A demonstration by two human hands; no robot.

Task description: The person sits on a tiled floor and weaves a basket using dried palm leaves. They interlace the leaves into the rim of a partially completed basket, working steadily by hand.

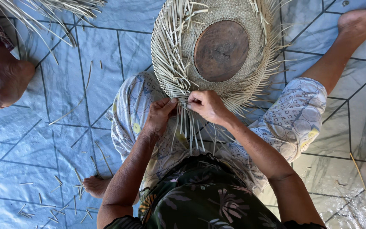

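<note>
Left hand (161, 113) has fingers curled shut on the loose straw strands (190, 127) at the near rim of the woven hat (217, 46), likely tensioning them. Right hand (208, 105) pinches a strand just beside it, fingertips almost touching. Hat rests on the lap over a round wooden block (221, 51), probably to hold the crown's shape; blue tarp (43, 127) underneath.
</note>
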